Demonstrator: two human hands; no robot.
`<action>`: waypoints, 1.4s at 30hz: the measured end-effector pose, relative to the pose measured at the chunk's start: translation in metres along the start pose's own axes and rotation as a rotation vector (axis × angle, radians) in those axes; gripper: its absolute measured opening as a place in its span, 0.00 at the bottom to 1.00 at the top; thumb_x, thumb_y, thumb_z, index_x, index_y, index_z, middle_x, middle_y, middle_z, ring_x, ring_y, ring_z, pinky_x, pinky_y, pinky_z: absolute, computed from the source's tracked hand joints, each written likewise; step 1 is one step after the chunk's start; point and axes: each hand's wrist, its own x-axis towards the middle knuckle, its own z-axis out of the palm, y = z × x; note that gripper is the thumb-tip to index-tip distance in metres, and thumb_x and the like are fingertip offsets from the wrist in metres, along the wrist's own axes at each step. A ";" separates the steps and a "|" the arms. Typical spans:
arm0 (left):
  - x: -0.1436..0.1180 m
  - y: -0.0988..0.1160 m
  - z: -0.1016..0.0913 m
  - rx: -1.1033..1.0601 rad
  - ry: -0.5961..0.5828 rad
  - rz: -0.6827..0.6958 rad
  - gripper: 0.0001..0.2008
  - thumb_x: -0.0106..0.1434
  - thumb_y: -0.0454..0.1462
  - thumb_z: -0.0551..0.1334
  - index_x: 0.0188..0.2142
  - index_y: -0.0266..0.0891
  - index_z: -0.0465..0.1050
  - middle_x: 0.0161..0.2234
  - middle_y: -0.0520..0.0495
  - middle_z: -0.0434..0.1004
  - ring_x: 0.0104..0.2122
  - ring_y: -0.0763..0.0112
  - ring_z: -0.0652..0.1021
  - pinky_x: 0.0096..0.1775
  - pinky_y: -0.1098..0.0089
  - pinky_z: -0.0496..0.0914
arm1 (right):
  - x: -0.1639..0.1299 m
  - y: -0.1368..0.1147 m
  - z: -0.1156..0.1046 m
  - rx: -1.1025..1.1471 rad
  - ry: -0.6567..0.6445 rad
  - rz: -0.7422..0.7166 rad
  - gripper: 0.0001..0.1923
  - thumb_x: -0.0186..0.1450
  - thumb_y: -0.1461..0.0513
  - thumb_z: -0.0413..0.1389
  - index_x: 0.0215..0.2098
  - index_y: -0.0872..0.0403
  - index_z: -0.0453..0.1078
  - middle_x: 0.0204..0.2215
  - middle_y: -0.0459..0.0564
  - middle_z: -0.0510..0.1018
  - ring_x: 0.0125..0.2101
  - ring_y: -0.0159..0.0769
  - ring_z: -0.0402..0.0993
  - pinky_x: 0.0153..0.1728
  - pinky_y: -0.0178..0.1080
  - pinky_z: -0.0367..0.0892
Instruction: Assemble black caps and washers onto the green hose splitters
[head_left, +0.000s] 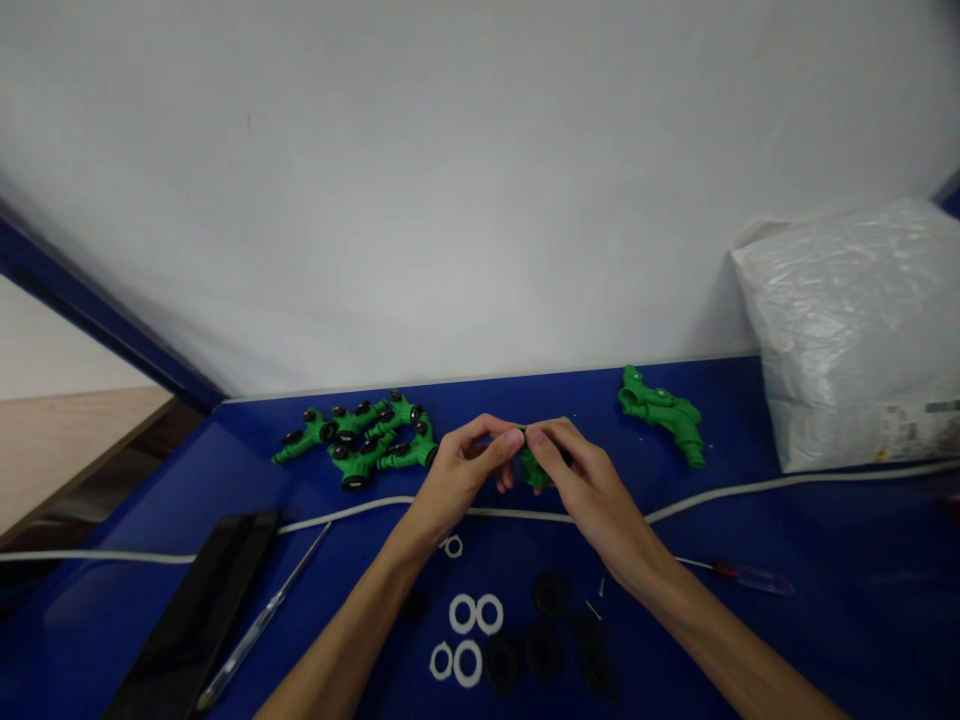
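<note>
Green plastic fitting [534, 470], pinched between the fingertips of the left hand [457, 475] and right hand [585, 480], sits above the desk's middle. At ten o'clock lie finished fittings [360, 440] with black rings; at two o'clock, bare ones [664, 412]. White washers [466, 635] and black rings [551, 640] wait at six o'clock on the blue desk [825, 620], below a white wall [450, 180].

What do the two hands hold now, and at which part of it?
Both hands share one small green plastic fitting. The left hand and right hand pinch its top with their fingertips; the lower part shows between them.
</note>
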 end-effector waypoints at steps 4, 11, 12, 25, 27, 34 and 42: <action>-0.001 -0.003 -0.001 -0.039 -0.025 -0.004 0.17 0.63 0.49 0.67 0.36 0.37 0.73 0.21 0.54 0.71 0.21 0.77 0.70 0.27 0.74 0.65 | 0.000 0.003 0.000 0.014 -0.002 0.006 0.20 0.71 0.45 0.53 0.42 0.50 0.76 0.41 0.50 0.75 0.37 0.38 0.72 0.32 0.38 0.70; -0.002 -0.005 -0.001 -0.101 -0.025 -0.041 0.15 0.63 0.48 0.67 0.34 0.38 0.72 0.21 0.54 0.71 0.20 0.77 0.70 0.25 0.75 0.64 | -0.002 0.002 0.001 0.004 0.004 0.000 0.19 0.72 0.46 0.53 0.43 0.50 0.76 0.42 0.49 0.75 0.37 0.36 0.72 0.34 0.38 0.68; -0.002 -0.005 -0.001 -0.114 -0.021 -0.048 0.15 0.63 0.47 0.68 0.34 0.38 0.72 0.21 0.54 0.71 0.20 0.77 0.70 0.24 0.75 0.64 | -0.002 0.002 0.001 -0.001 0.004 -0.006 0.18 0.72 0.47 0.52 0.43 0.50 0.76 0.42 0.49 0.76 0.38 0.37 0.72 0.34 0.39 0.68; -0.003 -0.007 0.008 -0.342 0.007 -0.100 0.13 0.61 0.43 0.69 0.31 0.39 0.67 0.18 0.57 0.69 0.13 0.80 0.66 0.17 0.79 0.57 | -0.003 0.000 0.003 -0.052 0.026 -0.076 0.17 0.72 0.49 0.52 0.39 0.50 0.77 0.41 0.49 0.77 0.43 0.39 0.72 0.44 0.42 0.64; -0.003 -0.007 0.009 -0.365 0.007 -0.105 0.14 0.59 0.43 0.70 0.31 0.40 0.67 0.18 0.57 0.69 0.13 0.79 0.67 0.16 0.79 0.57 | -0.004 0.000 0.003 -0.052 0.025 -0.078 0.17 0.72 0.49 0.52 0.39 0.50 0.77 0.41 0.49 0.77 0.43 0.39 0.72 0.44 0.42 0.64; -0.005 -0.007 0.010 -0.405 0.011 -0.119 0.15 0.59 0.44 0.71 0.31 0.39 0.69 0.18 0.57 0.69 0.15 0.78 0.70 0.18 0.79 0.61 | -0.004 -0.001 0.004 -0.075 0.036 -0.125 0.16 0.73 0.51 0.52 0.38 0.50 0.76 0.40 0.49 0.76 0.42 0.38 0.72 0.43 0.41 0.63; -0.005 -0.008 0.012 -0.457 0.014 -0.119 0.13 0.59 0.42 0.71 0.30 0.37 0.71 0.21 0.54 0.71 0.21 0.76 0.74 0.24 0.78 0.66 | -0.006 0.001 0.004 -0.114 0.047 -0.187 0.15 0.74 0.53 0.52 0.36 0.50 0.76 0.38 0.47 0.74 0.41 0.36 0.72 0.44 0.39 0.63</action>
